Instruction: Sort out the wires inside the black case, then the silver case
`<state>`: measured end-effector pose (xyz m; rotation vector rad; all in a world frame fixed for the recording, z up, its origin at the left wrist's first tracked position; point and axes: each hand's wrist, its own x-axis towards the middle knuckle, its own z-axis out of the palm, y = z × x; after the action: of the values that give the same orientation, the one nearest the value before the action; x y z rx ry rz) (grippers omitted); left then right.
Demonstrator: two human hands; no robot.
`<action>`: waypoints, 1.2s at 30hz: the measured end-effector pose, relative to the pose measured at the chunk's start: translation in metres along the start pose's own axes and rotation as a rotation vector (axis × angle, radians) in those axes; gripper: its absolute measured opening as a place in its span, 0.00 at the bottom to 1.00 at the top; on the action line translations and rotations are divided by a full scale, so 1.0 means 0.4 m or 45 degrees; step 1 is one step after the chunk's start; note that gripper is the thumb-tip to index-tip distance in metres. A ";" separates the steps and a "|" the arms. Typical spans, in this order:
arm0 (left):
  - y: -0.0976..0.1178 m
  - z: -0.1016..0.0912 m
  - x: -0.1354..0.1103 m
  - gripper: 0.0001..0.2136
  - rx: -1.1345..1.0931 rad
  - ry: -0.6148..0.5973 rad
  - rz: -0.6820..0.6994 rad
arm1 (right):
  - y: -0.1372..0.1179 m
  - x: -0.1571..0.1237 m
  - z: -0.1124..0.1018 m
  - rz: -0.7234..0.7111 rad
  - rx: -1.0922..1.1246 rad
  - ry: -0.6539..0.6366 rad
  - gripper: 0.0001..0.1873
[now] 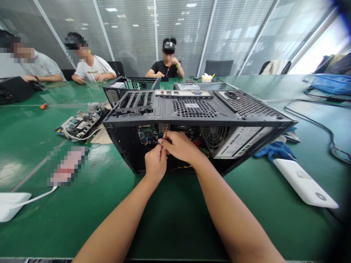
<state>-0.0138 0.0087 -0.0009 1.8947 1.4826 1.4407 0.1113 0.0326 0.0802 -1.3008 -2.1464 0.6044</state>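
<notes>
A black computer case (148, 116) rests on the green table with its open side facing me. Inside its opening, my left hand (155, 163) and my right hand (181, 145) meet fingertip to fingertip. Both are closed in a pinch around a thin twisted cable (166, 130), which runs up between them. Behind the hands a circuit board (148, 133) shows at the left of the interior. To the right of my right hand sits the power supply (238, 142) with its fan grille and white label. My fingers hide the cable's lower end.
Left of the case lie a motherboard (82, 125) with parts and a blurred pinkish phone (67, 167) on a white cable. On the right are blue gloves (276, 150), a white power bank (304, 182) and black cables (315, 117). Another open case (131, 83) and several seated people are beyond.
</notes>
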 end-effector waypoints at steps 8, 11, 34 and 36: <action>0.003 -0.001 0.001 0.12 -0.002 0.012 -0.008 | 0.001 0.002 0.000 -0.003 -0.002 -0.002 0.12; 0.002 0.000 0.000 0.12 -0.024 0.008 -0.014 | 0.001 0.003 0.002 0.002 -0.008 -0.004 0.12; 0.005 0.003 -0.003 0.13 -0.080 0.009 -0.074 | 0.006 0.003 0.007 -0.010 -0.034 0.006 0.14; 0.006 0.004 -0.003 0.14 -0.094 0.011 -0.088 | 0.006 0.003 0.008 -0.005 -0.050 -0.001 0.14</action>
<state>-0.0112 0.0073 -0.0004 1.7791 1.4632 1.4535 0.1102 0.0344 0.0765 -1.3174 -2.1713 0.5640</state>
